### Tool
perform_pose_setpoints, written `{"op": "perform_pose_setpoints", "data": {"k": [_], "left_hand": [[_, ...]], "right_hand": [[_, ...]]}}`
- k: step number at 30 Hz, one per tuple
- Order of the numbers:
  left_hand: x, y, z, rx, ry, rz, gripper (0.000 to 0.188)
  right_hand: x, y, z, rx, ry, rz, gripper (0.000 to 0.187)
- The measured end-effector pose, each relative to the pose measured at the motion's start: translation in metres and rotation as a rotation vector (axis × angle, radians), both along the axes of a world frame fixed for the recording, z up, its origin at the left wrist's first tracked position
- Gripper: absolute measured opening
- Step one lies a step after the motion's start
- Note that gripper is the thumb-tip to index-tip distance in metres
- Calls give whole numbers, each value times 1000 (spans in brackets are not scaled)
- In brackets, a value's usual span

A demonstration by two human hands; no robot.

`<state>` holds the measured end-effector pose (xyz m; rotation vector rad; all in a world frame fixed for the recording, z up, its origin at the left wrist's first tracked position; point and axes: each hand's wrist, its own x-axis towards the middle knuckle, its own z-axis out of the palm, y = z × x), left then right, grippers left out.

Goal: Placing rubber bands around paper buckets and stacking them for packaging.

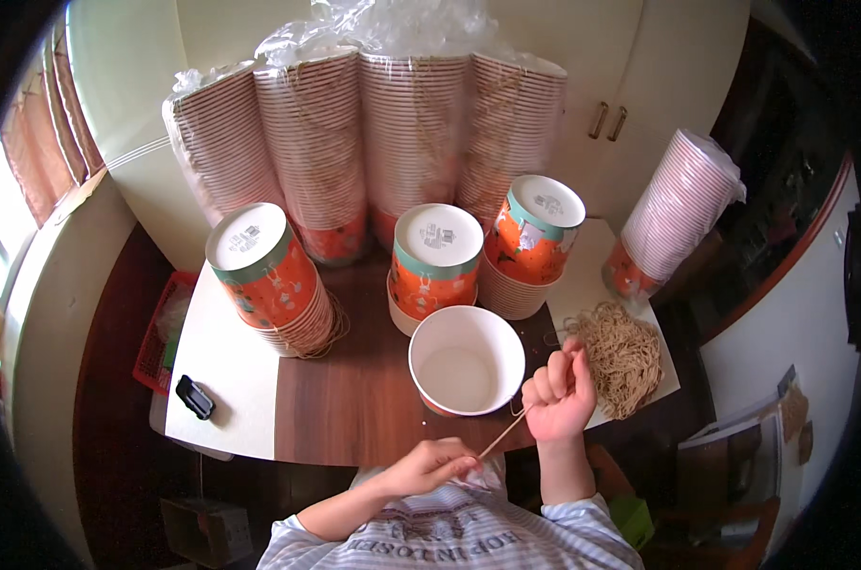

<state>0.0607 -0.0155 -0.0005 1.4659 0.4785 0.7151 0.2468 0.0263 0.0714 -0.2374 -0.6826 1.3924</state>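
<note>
Left hand [432, 467] pinches cord [502, 436], right hand [558, 394] fisted on it, straight run between. White tub [466, 361] mouth-up on tabletop [340, 413] just beyond; tan heap [622, 356] at right.

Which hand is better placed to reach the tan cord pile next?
Probably the right hand: it appears close to the tan cord pile, while the left hand is nearer the torso and farther left. A strand stretches between both hands.

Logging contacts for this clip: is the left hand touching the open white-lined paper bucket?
Apart: the head view shows a strip of wood-grain tabletop between the left hand and the paper bucket.
</note>
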Motion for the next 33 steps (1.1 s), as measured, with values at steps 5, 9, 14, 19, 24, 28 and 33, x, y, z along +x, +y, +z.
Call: {"op": "perform_pose_setpoints", "data": {"k": [5,9,14,19,24,28,33], "left_hand": [[-23,14,2,-27,-80,82,22],[-22,19,12,-120,-51,236,23],[-13,25,24,-86,56,263,30],[17,24,27,-44,92,258,35],[17,28,12,62,168,294,21],[-6,37,16,-10,205,326,19],[-38,66,37,393,356,504,11]], "right_hand": [[8,9,-3,-30,-22,-36,21],[1,14,-2,-76,-75,-31,22],[-8,19,11,-62,2,80,21],[-19,20,17,-86,152,216,19],[-18,28,17,-59,218,228,21],[-8,33,14,-28,60,113,23],[-14,40,2,43,-830,152,16]]}}
